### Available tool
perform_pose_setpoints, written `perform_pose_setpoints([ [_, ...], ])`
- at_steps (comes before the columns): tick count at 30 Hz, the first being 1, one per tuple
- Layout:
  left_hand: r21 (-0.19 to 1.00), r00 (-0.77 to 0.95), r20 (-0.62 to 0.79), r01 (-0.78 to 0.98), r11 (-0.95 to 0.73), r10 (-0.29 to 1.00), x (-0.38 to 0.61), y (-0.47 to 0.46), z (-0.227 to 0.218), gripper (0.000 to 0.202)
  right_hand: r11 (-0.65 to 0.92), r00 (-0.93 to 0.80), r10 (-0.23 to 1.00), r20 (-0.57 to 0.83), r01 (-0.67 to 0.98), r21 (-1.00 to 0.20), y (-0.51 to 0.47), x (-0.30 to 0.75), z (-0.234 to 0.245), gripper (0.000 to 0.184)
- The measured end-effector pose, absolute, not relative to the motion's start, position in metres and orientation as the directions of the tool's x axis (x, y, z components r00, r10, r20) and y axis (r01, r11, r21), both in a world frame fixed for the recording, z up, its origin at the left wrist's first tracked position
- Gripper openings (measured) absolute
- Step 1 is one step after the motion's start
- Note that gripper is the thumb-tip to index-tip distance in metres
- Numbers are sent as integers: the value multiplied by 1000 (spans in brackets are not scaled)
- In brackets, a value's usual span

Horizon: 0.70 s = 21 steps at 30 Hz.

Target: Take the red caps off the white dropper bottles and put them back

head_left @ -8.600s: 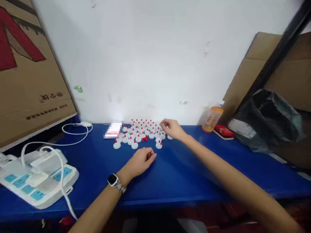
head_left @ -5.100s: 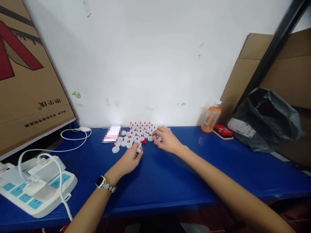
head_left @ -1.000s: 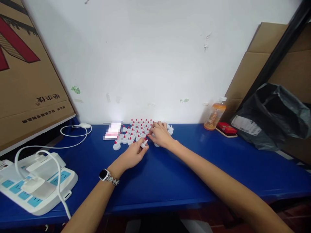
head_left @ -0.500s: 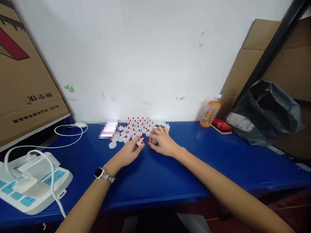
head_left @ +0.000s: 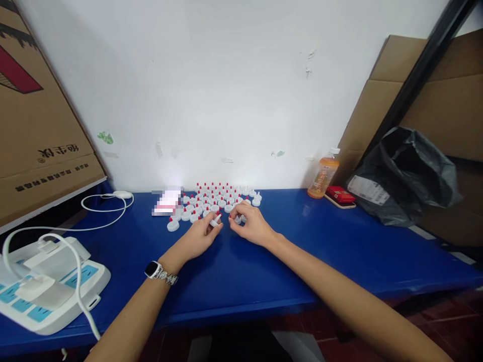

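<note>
Pinched in my left hand (head_left: pixel 199 234) is a white nozzle cap (head_left: pixel 215 220), its narrow spout pointing up and to the right. My right hand (head_left: pixel 252 224) is closed beside it, thumb and index finger together on a small red tip (head_left: pixel 230 217); the two hands are a short gap apart. White caps (head_left: pixel 238 220) show partly under the right hand. Behind both hands stand many white nozzle caps with red tips (head_left: pixel 214 207), bunched in rows. At their right end, a few white caps (head_left: pixel 256 201) have bare spouts.
A phone (head_left: pixel 168 201), blurred out, lies left of the caps. A power strip (head_left: pixel 56 296) with white cables occupies the left side. To the right are an orange drink bottle (head_left: pixel 323 176), a red packet (head_left: pixel 339 193) on a phone, and a dark plastic bag (head_left: pixel 400 173).
My right fingers have drawn together and slightly lower around the red tip. My left hand keeps its hold on the white cap. The whole view has shifted slightly.
</note>
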<state>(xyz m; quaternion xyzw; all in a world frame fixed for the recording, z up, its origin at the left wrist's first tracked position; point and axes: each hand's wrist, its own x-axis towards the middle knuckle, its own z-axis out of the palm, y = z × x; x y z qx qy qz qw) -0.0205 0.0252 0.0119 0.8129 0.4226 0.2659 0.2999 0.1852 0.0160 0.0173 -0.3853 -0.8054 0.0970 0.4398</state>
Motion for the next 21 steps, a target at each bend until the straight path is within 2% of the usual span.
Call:
perform_pose_setpoints([
  [2,707,502,188,527,-471,844,-20,25,12,26,662,-252,730,635,488,-569,15,183,17,7],
  [5,696,510,217,517,-499,832,-17,22,12,25,634,-191,766,613,377,-675,14,179,18,14],
  [8,691,521,241,500,-522,818,-12,19,12,22,598,-114,795,596,312,-738,16,175,16,10],
  [11,686,517,277,484,-544,810,-8,17,12,20,553,-36,827,562,238,-798,19,170,13,17],
  [21,668,463,294,526,-527,836,-7,17,4,20,478,5,875,484,140,-867,23,157,6,23],
])
